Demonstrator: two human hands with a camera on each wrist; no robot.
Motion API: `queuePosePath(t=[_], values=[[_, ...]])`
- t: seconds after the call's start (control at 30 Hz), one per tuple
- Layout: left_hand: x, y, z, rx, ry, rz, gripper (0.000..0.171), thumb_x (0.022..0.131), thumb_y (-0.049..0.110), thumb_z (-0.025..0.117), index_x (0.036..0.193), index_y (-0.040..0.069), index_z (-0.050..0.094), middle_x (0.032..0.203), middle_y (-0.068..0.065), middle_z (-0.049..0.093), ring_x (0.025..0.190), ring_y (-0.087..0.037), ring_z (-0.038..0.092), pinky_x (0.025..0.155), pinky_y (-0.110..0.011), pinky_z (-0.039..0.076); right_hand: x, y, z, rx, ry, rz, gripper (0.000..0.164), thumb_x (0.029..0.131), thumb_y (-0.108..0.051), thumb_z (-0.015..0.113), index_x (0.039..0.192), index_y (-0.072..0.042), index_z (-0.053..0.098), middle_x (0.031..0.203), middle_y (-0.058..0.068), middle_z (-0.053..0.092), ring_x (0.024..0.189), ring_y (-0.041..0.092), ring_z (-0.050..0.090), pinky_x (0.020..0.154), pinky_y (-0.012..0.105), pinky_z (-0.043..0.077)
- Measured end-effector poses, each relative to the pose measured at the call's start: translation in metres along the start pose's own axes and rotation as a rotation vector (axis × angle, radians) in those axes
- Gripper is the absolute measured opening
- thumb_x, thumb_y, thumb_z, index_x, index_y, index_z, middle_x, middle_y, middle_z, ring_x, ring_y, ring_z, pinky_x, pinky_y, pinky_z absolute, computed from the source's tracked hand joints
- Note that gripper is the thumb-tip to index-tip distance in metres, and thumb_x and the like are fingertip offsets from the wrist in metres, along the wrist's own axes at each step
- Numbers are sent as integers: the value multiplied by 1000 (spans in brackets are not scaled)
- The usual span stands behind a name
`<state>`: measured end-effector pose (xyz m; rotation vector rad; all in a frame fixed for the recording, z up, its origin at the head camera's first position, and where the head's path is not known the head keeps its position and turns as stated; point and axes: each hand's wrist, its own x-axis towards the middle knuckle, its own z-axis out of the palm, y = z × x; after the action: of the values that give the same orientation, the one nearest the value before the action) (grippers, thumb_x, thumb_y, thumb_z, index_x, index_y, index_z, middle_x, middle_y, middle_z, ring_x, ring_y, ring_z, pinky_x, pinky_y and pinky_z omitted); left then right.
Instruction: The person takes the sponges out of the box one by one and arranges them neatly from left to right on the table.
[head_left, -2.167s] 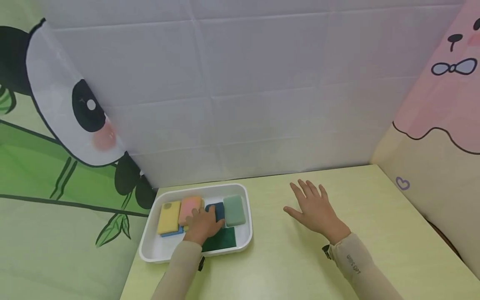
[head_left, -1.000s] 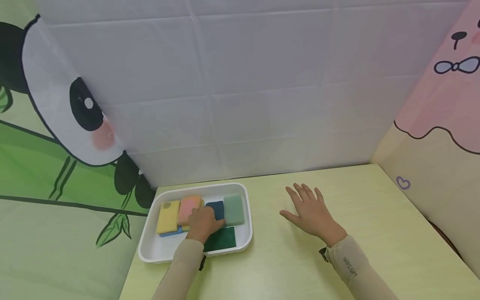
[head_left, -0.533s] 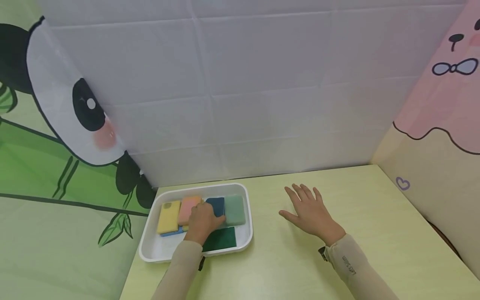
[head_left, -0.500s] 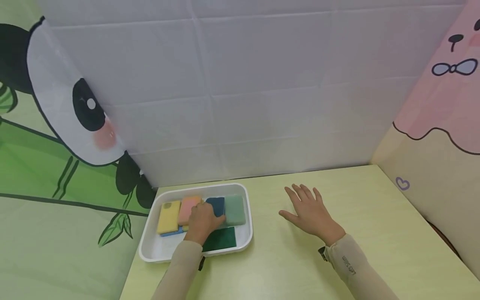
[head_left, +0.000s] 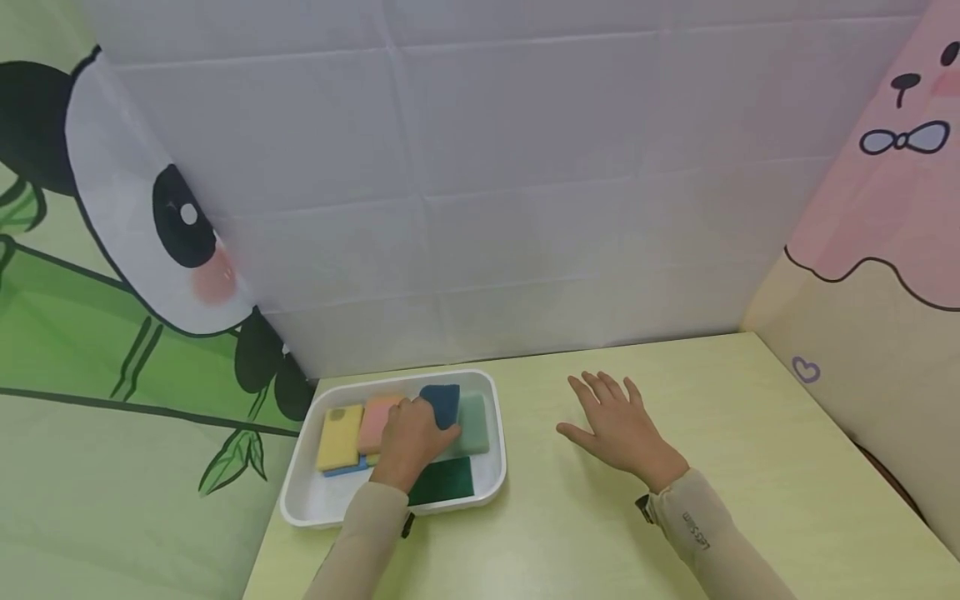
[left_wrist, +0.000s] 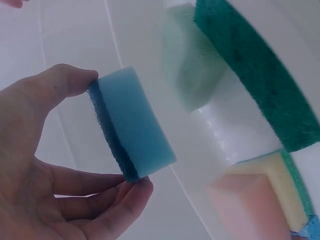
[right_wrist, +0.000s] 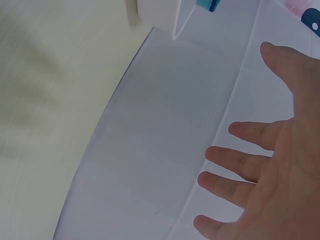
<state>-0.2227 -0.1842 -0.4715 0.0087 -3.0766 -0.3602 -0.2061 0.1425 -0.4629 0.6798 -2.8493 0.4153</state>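
Note:
My left hand (head_left: 408,442) pinches a blue sponge (left_wrist: 135,125) by its edges, thumb on one end and fingertips on the other. The sponge has a light blue foam side and a darker scouring face. It is lifted above the white tray (head_left: 318,504). Close by in the tray lie a pale green sponge (head_left: 474,425), a dark green scouring pad (head_left: 442,481), a pink sponge (head_left: 378,417) and a yellow sponge (head_left: 341,435). To the right of the tray, my right hand (head_left: 618,429) hovers over the table with fingers spread, holding nothing.
The tray stands at the left on a pale yellow table (head_left: 570,533), close to the white back wall (head_left: 525,208). Something blue (head_left: 345,469) peeks out under the yellow sponge. Printed cloth walls close off both sides.
My left hand has curled its fingers around the blue sponge and raised it, tilting it out of its place beside the pale green sponge. The right hand has shifted slightly left.

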Motion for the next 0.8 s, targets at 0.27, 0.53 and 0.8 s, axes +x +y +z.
queuePosePath(t=[0.27, 0.53, 0.8], values=[[-6, 17, -10, 15, -1, 69, 61, 81, 50, 74, 91, -9, 62, 85, -17, 55, 86, -32, 53, 75, -46, 49, -2, 3, 0, 7, 10, -3, 79, 96, -57, 57, 152, -4, 39, 151, 21, 41, 140, 42, 33, 110, 66, 19], [-9, 31, -15, 92, 28, 175, 63, 80, 52, 72, 94, -9, 64, 84, -16, 58, 80, -31, 55, 79, -46, 47, -1, 5, 0, 41, 24, -35, 77, 95, -50, 64, 148, 1, 42, 145, 23, 46, 130, 41, 46, 98, 60, 40], [-11, 40, -19, 25, -16, 185, 68, 76, 55, 74, 106, -5, 66, 94, -13, 61, 84, -27, 56, 74, -44, 50, 1, 8, -3, 5, 32, -85, 76, 92, -47, 69, 145, 2, 46, 141, 22, 50, 126, 41, 51, 95, 59, 43]])
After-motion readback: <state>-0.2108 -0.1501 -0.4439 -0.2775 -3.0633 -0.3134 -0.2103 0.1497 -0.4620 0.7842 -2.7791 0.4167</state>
